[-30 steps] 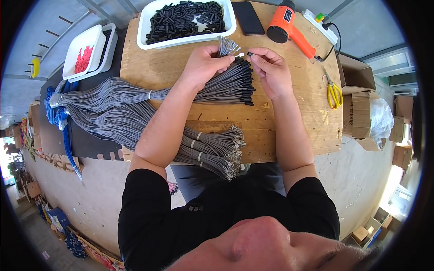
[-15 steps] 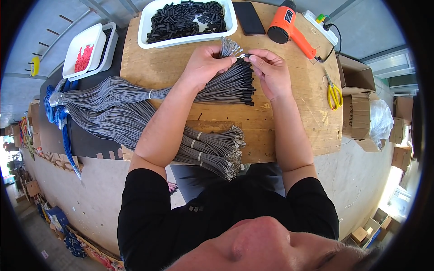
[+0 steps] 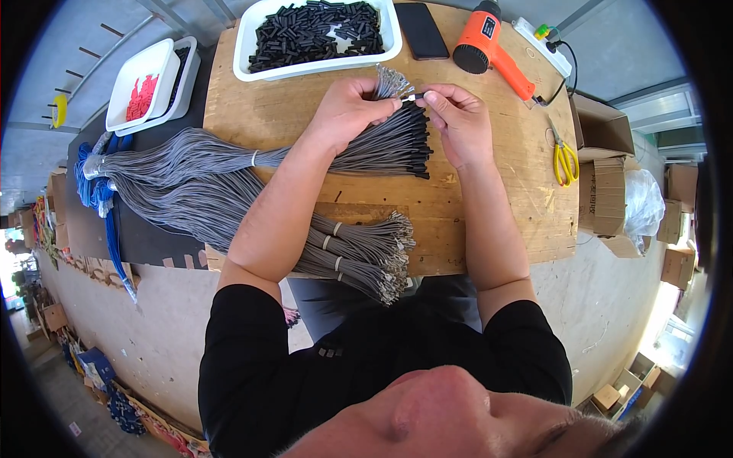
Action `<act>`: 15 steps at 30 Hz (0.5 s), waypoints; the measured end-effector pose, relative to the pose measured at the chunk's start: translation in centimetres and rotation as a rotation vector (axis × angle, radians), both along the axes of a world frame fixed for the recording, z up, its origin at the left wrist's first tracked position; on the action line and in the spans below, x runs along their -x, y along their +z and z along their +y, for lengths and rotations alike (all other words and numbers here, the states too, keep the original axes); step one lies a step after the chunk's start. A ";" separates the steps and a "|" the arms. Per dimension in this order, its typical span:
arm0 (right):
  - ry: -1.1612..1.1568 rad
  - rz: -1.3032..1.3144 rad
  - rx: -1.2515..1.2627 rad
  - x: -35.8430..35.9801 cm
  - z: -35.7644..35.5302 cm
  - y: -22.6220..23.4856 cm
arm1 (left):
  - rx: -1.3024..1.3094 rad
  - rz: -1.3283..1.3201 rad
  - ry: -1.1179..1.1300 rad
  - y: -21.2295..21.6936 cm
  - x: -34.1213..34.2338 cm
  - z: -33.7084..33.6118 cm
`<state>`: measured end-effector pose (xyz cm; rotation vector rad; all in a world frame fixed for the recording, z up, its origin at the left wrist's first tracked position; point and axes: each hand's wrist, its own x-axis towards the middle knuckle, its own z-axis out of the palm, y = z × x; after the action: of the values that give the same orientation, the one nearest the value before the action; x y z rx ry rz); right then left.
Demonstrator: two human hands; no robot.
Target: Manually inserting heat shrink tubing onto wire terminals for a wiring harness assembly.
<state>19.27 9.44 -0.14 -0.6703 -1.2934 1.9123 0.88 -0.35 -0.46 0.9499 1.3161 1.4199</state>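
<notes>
My left hand is closed round a bunch of grey wires whose bare metal terminals fan out above the fingers. Between thumb and finger it pinches one wire end. My right hand pinches a small black sleeve at that end, with a bit of white or bright metal showing between the two hands. Below them, many wires of the same bundle end in black sleeves, lined up on the table. Nearer me lie several tied grey bundles with bare terminals.
A white tray of black sleeves stands at the back, beside a dark phone. An orange heat gun, a power strip and yellow scissors lie to the right. Stacked trays, one with red pieces, sit far left.
The right hand's fingers and the black sleeve have shifted very slightly at the wire end. The left hand keeps its hold on the wires, and the rest looks the same.
</notes>
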 end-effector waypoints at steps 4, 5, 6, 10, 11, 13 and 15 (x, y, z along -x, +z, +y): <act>0.008 -0.021 -0.007 0.1 0.0 -0.1 | 0.009 0.009 -0.005 0.0 0.1 0.0; 0.013 -0.028 -0.005 0.0 0.0 -0.1 | 0.012 0.013 -0.016 -0.1 0.1 0.0; 0.013 -0.028 -0.005 0.1 0.0 -0.2 | 0.015 0.016 -0.027 -0.1 0.1 0.0; 0.013 -0.030 -0.016 0.1 0.0 -0.2 | 0.012 -0.009 -0.025 0.2 0.0 0.0; -0.003 -0.030 -0.016 0.1 0.0 -0.1 | 0.030 -0.036 -0.004 0.4 0.0 0.0; -0.010 -0.029 -0.006 0.0 0.2 -0.3 | 0.047 -0.063 0.018 0.4 0.0 0.0; -0.016 -0.028 0.004 -0.1 0.4 -0.3 | 0.031 -0.033 -0.019 0.0 0.3 -0.1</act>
<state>19.33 9.82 -0.43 -0.7099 -1.2980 1.8991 0.56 -0.41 -0.45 0.9121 1.2979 1.3917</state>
